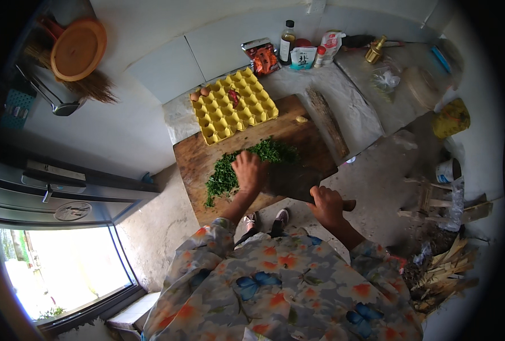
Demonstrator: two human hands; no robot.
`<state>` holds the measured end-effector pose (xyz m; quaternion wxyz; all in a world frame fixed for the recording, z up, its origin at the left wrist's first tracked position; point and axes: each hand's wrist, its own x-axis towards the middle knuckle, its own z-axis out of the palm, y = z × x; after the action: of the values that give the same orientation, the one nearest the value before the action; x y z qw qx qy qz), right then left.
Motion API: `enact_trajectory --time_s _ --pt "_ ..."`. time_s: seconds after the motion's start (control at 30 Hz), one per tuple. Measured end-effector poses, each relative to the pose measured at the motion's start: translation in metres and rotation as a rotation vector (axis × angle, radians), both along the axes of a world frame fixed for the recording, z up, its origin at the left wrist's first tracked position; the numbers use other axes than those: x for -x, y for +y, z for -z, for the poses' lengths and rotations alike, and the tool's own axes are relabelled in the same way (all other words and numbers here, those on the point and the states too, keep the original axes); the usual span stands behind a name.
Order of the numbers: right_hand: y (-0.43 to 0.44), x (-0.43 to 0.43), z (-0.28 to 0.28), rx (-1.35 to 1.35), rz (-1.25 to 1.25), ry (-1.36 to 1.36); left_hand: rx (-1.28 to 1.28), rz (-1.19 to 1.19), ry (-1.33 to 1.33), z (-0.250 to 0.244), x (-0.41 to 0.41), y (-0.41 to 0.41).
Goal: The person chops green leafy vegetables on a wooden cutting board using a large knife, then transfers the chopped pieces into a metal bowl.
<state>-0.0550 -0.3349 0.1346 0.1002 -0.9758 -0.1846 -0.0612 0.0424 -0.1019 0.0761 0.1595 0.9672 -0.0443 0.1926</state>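
Observation:
Finely chopped green leaves (223,177) lie in a long heap across a worn wooden cutting board (193,166). My right hand (327,206) is closed around the wooden handle (348,205) of a cleaver. Its wide dark blade (295,181) extends left over the board's near edge, beside the heap. My left hand (250,170) is on the greens near the blade's left end, fingers bent and knuckles up. Its fingertips are hidden, so whether it grips leaves or touches the blade is unclear.
At the board's back edge rests a yellow egg tray (239,115) with two eggs (199,93) and dried red chillies (233,98). A peeled yellowish piece (301,119) lies on the board. Rightward are a rough stick (328,121), a sauce bottle (286,42) and seasoning packets (302,57).

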Motion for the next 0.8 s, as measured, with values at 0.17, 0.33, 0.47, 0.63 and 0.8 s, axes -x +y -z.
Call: enact_trajectory --time_s 0.17,0.33,0.47,0.63,0.8 --pt "0.015 -0.001 -0.002 0.038 -0.090 0.003 0.129 0.115 0.121 -0.021 0.011 -0.056" --pt "0.016 0.002 -0.002 0.033 -0.107 -0.008 0.169 0.120 0.136 -0.017 0.015 -0.057" --pt "0.011 0.004 -0.002 0.009 -0.096 -0.008 0.129 0.039 0.149 0.004 0.009 -0.033" --pt "0.005 0.004 -0.012 -0.049 -0.048 -0.014 0.037 -0.072 0.093 0.033 -0.003 0.010" --pt "0.002 0.002 -0.011 -0.009 -0.036 -0.031 0.063 -0.095 0.083 0.027 -0.011 0.010"
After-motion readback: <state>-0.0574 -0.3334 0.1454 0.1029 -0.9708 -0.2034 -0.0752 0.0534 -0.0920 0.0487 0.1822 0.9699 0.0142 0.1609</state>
